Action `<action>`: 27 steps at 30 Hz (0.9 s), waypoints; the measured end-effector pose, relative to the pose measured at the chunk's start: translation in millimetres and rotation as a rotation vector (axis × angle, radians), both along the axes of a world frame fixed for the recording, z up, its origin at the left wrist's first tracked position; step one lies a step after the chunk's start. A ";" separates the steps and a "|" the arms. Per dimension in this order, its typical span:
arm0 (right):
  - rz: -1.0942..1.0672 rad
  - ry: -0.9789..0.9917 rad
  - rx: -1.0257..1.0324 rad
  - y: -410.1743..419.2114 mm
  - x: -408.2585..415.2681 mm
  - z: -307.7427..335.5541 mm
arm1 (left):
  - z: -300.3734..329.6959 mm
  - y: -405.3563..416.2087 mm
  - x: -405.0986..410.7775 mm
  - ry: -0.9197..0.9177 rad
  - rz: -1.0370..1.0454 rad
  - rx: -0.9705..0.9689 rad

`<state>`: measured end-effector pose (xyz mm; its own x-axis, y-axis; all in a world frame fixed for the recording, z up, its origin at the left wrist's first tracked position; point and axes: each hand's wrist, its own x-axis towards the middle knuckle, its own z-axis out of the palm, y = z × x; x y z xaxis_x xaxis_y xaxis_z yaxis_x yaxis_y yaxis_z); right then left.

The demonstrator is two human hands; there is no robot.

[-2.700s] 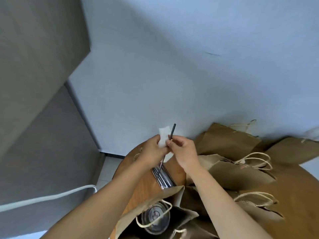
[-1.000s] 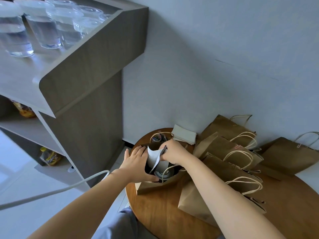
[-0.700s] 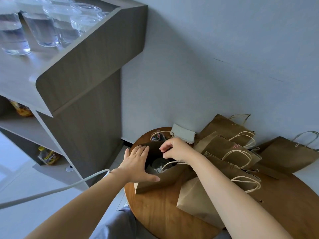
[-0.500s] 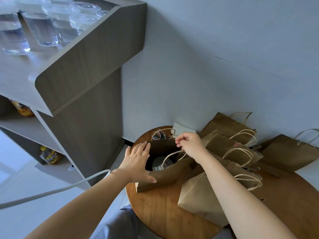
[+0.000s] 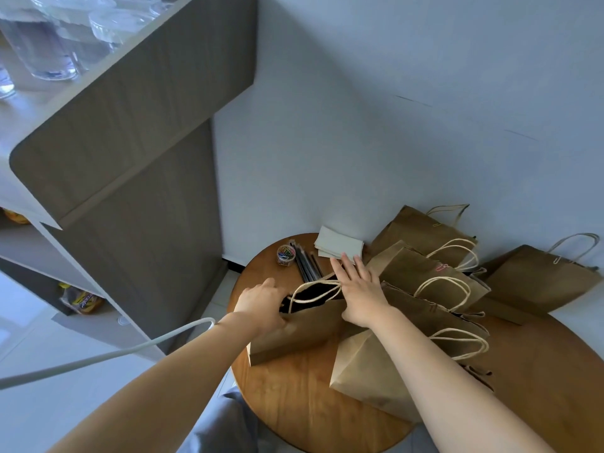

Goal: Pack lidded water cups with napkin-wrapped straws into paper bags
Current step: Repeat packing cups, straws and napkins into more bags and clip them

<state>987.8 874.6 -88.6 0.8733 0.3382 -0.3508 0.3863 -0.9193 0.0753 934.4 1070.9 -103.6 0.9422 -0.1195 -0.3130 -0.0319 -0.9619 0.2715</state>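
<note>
Now the wrapped straw that was being lowered into the open paper bag (image 5: 304, 325) is gone from view — by my reading it lies inside with the cup, so this bag looks packed; its dark mouth shows neither. On the round bench (image 5: 294, 397), the right hand (image 5: 358, 294) lies flat with straight fingers on the bag's 3 o'clock rim by the cord handles; the left hand (image 5: 261, 302) curls round the 9 o'clock rim. At 12 o'clock lie napkins (image 5: 338, 246) and spare straws (image 5: 307, 268) — further water cups (image 5: 42, 44) stand on the shelf.
</note>
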 end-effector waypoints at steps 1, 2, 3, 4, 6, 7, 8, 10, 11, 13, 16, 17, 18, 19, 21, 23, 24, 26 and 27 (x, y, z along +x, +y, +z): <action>0.013 -0.017 -0.028 1.5 2.3 -0.5 | -1.0 -0.1 1.8 0.014 -0.002 -0.014; 0.024 -0.023 -0.046 2.5 4.8 -0.6 | -1.1 1.0 4.0 0.030 -0.002 -0.023; 0.034 -0.026 -0.053 2.7 7.4 -0.3 | -0.9 3.2 6.8 0.038 -0.010 -0.019; 0.050 -0.037 -0.053 2.3 9.7 0.7 | 0.3 6.6 9.7 0.038 -0.028 -0.005; 0.104 -0.073 -0.055 0.4 13.3 2.0 | 2.4 14.2 17.5 0.028 -0.055 0.020; 0.139 -0.076 -0.058 -0.3 14.2 2.3 | 2.7 18.0 21.3 0.030 -0.057 0.022; 0.168 -0.060 -0.056 -0.7 14.2 2.2 | 2.8 21.0 24.2 0.035 -0.055 0.026; 0.196 -0.009 -0.018 -0.7 13.4 0.0 | 2.4 25.8 28.0 0.046 -0.051 0.031; 0.196 0.009 0.008 -0.4 12.5 -0.6 | 1.6 27.7 29.3 0.052 -0.049 0.028; 0.187 0.026 0.059 0.0 11.8 -2.0 | 2.3 31.3 31.6 0.061 -0.046 0.026; 0.094 0.077 0.183 -2.1 11.8 -4.9 | 5.6 35.0 34.8 0.075 -0.048 0.031; 0.018 0.114 0.253 -3.9 11.5 -5.5 | 5.9 36.0 35.9 0.093 -0.051 0.030; -0.070 0.164 0.318 -6.1 11.1 -5.8 | 6.7 36.5 36.8 0.116 -0.060 0.031; -0.149 0.215 0.368 -7.7 9.7 -5.6 | 6.8 36.9 37.6 0.139 -0.070 0.036; -0.251 0.292 0.393 -10.2 6.6 -7.4 | 7.7 33.6 38.8 0.163 -0.096 0.035; -0.254 0.280 0.374 -9.9 5.4 -10.9 | 10.2 25.5 39.3 0.160 -0.124 0.013; -0.233 0.249 0.367 -9.0 5.5 -11.5 | 13.6 20.3 38.9 0.156 -0.143 0.005; -0.200 0.196 0.374 -6.9 5.4 -10.7 | 22.4 13.4 39.7 0.171 -0.196 -0.003; -0.191 0.180 0.373 -6.3 4.7 -11.0 | 29.9 12.3 41.8 0.217 -0.216 -0.024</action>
